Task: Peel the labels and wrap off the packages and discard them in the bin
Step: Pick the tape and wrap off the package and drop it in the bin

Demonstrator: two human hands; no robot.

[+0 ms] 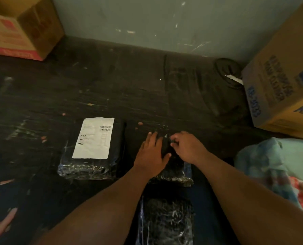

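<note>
**Packages on the floor, hands working the middle one**

Packages lay on a dark floor (111,82). Nearest, a black wrapped package (166,221) sat low in frame between the forearms, its lower end cut off by the frame edge. No label visible on it.

Beyond it, the middle package (173,174), mostly covered by both hands. Left hand (151,153) lay flat on top, fingers spread, pinning it down. Right hand (186,147) sat at the far end, thumb and fingertips pressed together, apparently pinching a small edge of wrap or label there; too dark to tell which. Long axis ran away from the person, so the likely peel runs back along it, toward the body. Right hand was nearer that edge.

Left of the hands, well apart, a third package (87,167) with a white label (94,137) intact on top.

Further out: cardboard box (279,89) right, another box (21,27) far left. No clear bin; the pale bag (267,165) at right may serve.
</note>
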